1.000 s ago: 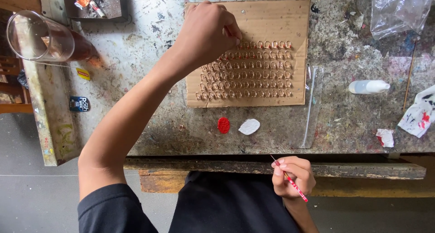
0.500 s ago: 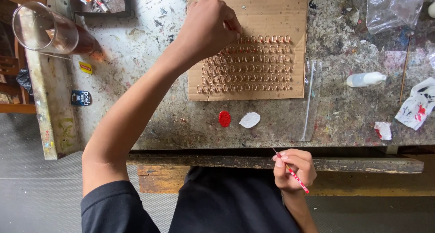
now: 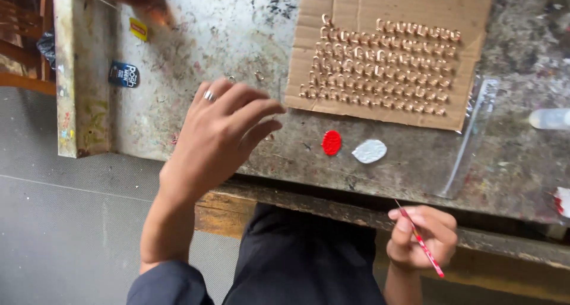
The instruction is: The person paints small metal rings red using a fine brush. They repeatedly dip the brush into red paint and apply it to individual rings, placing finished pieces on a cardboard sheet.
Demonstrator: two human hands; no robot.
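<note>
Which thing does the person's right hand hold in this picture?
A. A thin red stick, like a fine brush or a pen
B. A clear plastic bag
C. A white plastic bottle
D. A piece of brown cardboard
A: the right hand, at the near edge of the workbench, pinches a thin red stick, while the cardboard, the bottle and the plastic bag lie on the bench untouched.

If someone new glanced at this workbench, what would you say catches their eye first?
Probably the cardboard sheet at the top of the bench, covered in neat rows of small curved pieces. Next, the left hand with a ring, spread open above the worn bench, and the red blob beside a white one. The right hand holds a thin red stick.
</note>
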